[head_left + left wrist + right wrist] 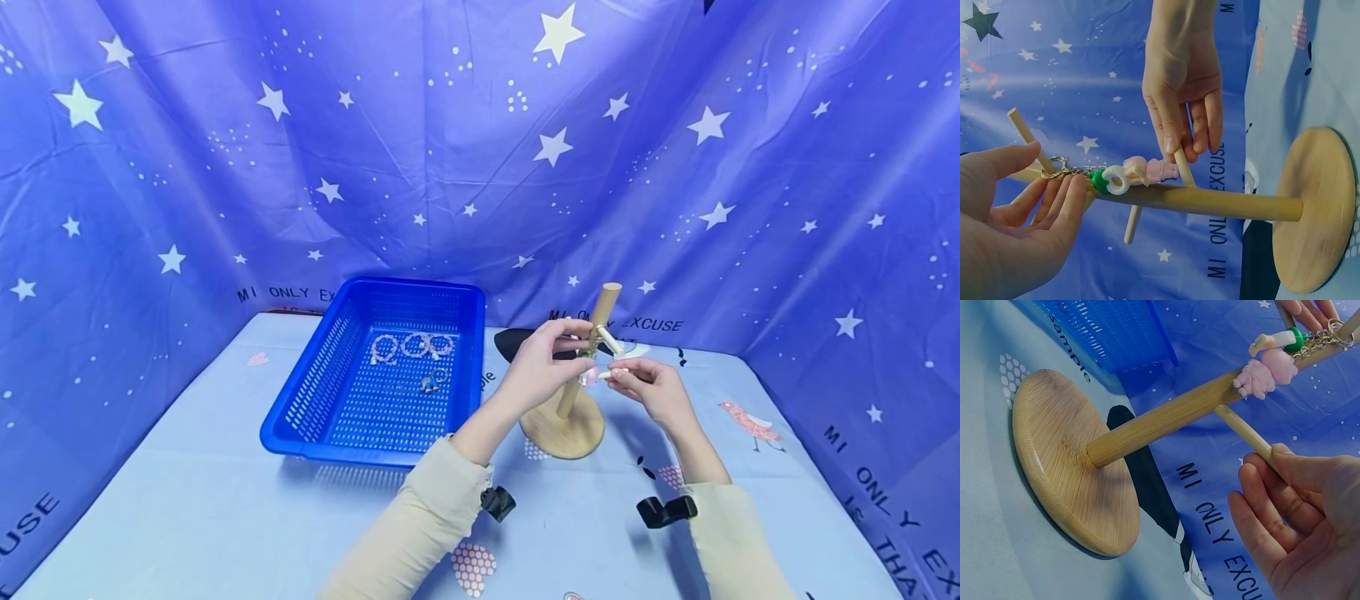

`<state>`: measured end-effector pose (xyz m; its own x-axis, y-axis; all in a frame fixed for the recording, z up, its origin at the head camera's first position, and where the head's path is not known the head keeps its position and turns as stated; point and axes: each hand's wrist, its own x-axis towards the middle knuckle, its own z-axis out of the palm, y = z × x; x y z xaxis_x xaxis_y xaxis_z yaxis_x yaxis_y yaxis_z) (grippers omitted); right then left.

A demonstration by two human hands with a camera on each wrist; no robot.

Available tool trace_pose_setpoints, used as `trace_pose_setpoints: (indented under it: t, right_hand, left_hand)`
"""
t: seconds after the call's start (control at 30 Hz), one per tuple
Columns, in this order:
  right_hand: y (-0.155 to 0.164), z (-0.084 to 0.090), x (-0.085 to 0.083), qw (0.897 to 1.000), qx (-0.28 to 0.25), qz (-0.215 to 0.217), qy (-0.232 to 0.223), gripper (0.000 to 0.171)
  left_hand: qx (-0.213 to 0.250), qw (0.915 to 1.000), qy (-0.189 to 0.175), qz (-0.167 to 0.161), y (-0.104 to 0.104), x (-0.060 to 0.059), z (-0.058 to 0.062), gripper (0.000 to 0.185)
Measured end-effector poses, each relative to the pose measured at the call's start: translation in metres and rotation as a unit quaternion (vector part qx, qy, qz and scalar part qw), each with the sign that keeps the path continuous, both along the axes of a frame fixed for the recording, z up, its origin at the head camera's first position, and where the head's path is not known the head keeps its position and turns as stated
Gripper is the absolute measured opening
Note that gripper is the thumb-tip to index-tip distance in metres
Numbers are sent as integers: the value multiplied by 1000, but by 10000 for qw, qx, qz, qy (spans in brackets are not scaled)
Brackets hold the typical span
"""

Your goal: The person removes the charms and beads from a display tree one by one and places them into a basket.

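A wooden stand point(1222, 203) with a round base point(1079, 469) and side pegs rises from the table. On its upper peg point(1027, 137) sits the metal ring of a keychain point(1160, 170), whose pink figure, green piece and white ring lie along the post. My left hand point(542, 367) has its thumb and fingertips around that ring, pinching it at the peg. With thumb and fingers, my right hand point(658, 390) pinches the end of the lower peg point(1244, 430). Part of the keychain is behind my left fingers in the head view.
Left of the stand is a blue plastic basket point(337, 454). Inside it lie several beaded loops point(385, 360) and a small ringed charm point(429, 384). A star-patterned blue curtain point(450, 167) hangs behind the table point(187, 500).
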<state>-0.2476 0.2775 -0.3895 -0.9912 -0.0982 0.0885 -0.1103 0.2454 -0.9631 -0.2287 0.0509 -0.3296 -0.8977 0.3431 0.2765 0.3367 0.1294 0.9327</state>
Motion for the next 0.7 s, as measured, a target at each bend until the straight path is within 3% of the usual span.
trace_pose_setpoints:
  t: [0.23,0.7]
  right_hand:
    - [0,-1,0,10000,-63,8,-2,34]
    - [1,-1,-1,9999,-157,22,33,34]
  left_hand:
    - [177,9998,-5,-10,6,-2,0,37]
    - [-120,9950,482,862,21,-4,3,16]
